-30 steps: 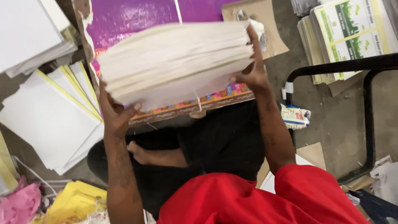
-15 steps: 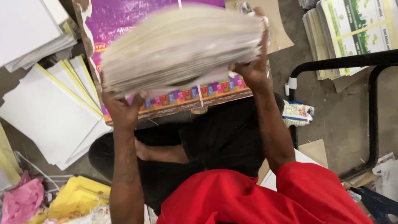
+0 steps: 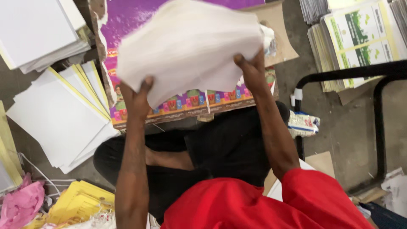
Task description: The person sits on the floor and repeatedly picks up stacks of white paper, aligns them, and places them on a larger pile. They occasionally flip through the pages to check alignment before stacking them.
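Note:
I hold a thick stack of white paper sheets (image 3: pixel 190 46) up in the air with both hands. My left hand (image 3: pixel 135 99) grips its lower left edge. My right hand (image 3: pixel 252 72) grips its lower right edge. The stack is tilted with its broad face toward me and is blurred. Beneath it lies a purple printed cardboard sheet (image 3: pixel 127 21) with a colourful border strip (image 3: pixel 190 101). I sit cross-legged in black trousers and a red shirt.
Piles of white sheets (image 3: pixel 55 118) lie on the floor at left, another pile (image 3: pixel 34 29) at top left. Stacks of green-and-white printed sheets (image 3: pixel 360 38) lie at top right. A black metal frame (image 3: pixel 377 101) stands at right. Yellow paper (image 3: pixel 80 201) and pink paper (image 3: pixel 21 203) lie at bottom left.
Both hands have lifted the paper stack higher and tipped it, so its broad face now shows instead of its edge.

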